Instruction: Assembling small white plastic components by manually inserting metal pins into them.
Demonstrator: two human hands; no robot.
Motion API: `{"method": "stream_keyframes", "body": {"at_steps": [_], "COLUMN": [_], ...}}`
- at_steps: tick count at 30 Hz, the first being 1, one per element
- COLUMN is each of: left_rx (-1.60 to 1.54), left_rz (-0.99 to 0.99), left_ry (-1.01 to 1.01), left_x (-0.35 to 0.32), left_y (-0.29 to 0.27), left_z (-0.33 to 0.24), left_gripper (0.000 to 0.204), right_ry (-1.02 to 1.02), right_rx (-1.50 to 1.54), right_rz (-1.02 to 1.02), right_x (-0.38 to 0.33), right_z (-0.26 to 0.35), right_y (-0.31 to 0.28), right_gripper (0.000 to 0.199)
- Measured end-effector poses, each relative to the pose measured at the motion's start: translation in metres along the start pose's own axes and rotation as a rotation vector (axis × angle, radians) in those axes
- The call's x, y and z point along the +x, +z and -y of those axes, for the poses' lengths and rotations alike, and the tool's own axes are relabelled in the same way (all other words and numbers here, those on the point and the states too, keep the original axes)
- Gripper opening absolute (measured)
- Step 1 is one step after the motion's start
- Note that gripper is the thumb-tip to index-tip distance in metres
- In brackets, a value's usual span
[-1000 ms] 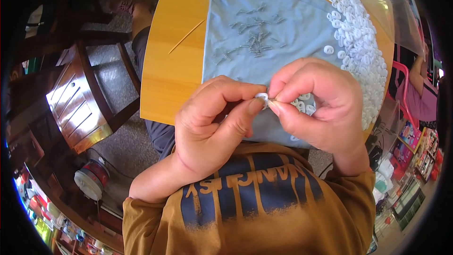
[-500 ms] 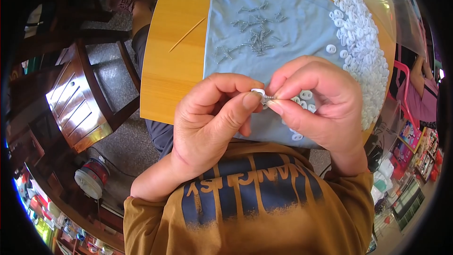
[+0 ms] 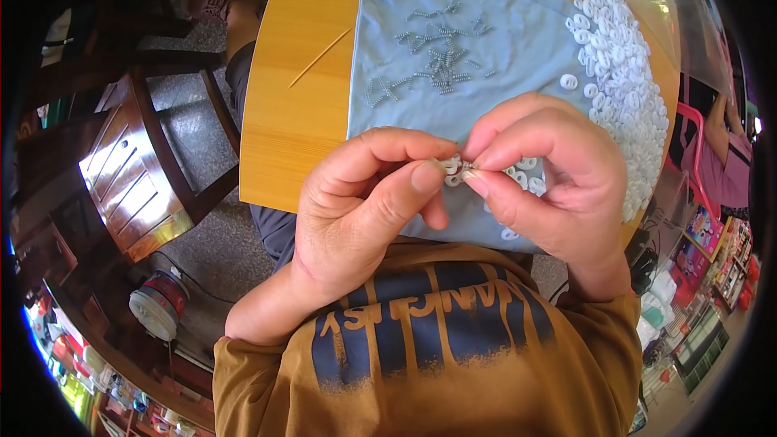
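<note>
White pc (image 3: 452, 171) tight in L fingers (image 3: 405, 193), spring (image 3: 468, 166) likewise in R fingers (image 3: 522, 136), lettering (image 3: 421, 310) on brn shirt (image 3: 453, 400)

The pinched white piece (image 3: 452, 174) has turned, showing its openings.

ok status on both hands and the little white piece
Left hand pinching white piece. Right hand pinching small ridged metal piece against it. No obstruction visible between hands.
</note>
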State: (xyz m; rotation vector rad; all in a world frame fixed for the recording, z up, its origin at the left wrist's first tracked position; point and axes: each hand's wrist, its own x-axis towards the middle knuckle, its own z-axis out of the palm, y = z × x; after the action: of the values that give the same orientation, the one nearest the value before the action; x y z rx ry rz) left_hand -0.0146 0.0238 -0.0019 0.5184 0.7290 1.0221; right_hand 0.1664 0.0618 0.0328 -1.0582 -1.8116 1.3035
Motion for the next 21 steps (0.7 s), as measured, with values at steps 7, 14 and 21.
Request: {"method": "stream_keyframes", "body": {"at_steps": [7,14,21], "left_rx": [-0.001,-0.021,0.068], "left_rz": [0.022,-0.024,-0.022], "left_ry": [-0.027,-0.046,-0.033], "left_x": [0.001,0.003,-0.0006], "left_y": [-0.0006,0.0034,0.003], "left_z": [-0.0025,-0.0049,-0.004], "left_gripper": [0.023,0.028,0.021], "right_ry": [-0.029,0.006,0.069], "right_rx": [-0.018,0.067,0.139], "right_rz": [0.006,-0.028,-0.023], "right_x": [0.0003,-0.0023,-0.0038], "right_z": [-0.0011,-0.004,-0.0005], "right_y": [-0.0003,0.0029,0.0026], "right_gripper": [0.018,0.021,0.02]}}
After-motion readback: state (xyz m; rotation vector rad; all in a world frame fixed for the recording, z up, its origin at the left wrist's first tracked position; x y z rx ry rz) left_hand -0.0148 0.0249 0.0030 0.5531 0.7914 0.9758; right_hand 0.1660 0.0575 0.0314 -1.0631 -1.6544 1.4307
